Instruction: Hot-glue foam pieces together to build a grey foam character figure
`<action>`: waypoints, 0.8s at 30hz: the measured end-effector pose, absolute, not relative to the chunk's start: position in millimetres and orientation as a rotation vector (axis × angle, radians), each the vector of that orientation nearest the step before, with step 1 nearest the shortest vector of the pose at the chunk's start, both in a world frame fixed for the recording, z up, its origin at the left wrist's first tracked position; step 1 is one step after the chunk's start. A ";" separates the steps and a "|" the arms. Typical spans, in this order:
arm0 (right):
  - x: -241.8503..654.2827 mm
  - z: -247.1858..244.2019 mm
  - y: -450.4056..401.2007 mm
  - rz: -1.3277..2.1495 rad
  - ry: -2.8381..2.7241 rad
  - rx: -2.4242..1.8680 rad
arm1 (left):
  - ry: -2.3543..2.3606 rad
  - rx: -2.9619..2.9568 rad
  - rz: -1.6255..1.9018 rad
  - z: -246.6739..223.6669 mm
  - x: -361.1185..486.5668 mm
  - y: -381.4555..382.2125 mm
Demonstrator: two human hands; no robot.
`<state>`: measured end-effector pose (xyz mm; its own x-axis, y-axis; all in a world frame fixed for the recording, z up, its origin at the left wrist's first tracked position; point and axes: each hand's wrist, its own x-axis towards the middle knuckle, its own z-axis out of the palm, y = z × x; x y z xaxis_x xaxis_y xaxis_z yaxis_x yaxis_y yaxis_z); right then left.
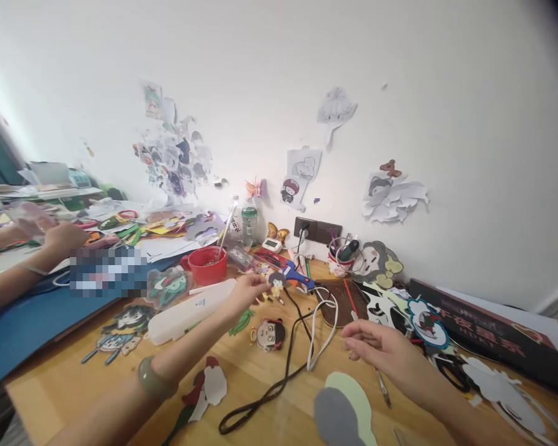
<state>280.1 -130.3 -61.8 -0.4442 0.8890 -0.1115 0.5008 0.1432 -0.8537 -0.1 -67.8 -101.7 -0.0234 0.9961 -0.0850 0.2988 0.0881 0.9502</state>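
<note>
My left hand (248, 292) reaches over the middle of the table, fingertips closed on a small paper cutout figure (277, 283) with dark hair and yellow clothes. Just beyond it lies a blue glue gun (298, 275). My right hand (384, 352) hovers to the right with loosely bent fingers and nothing visible in them. Under it a slim pen-like tool (384, 389) shows partly; the hand hides its middle. A cartoon-face cutout (270, 334) lies between my hands. Nearer to me is a grey and pale green paper shape (344, 409).
Black cord (260, 402) and white cable (337, 310) loop across the wood. A red mug (208, 265), a white case (186, 316) and a pen cup (339, 263) stand or lie farther back. Another person's hands (62, 238) work at the left above a blue board (37, 347).
</note>
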 end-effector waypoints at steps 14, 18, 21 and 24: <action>300.5 -57.3 -134.5 1.155 -1.931 -1.348 | 1.676 1.606 1.087 -83.1 -21.8 5.5; 302.9 -58.1 -133.0 1.128 -1.944 -1.383 | 1.591 1.718 0.982 -82.5 -49.4 -53.4; 307.2 -55.9 -131.8 1.134 -1.853 -1.406 | 1.571 1.757 0.887 -83.9 -69.2 -104.8; 314.5 -47.0 -133.0 1.104 -1.698 -1.410 | 1.580 1.877 0.725 -91.2 -84.3 -145.6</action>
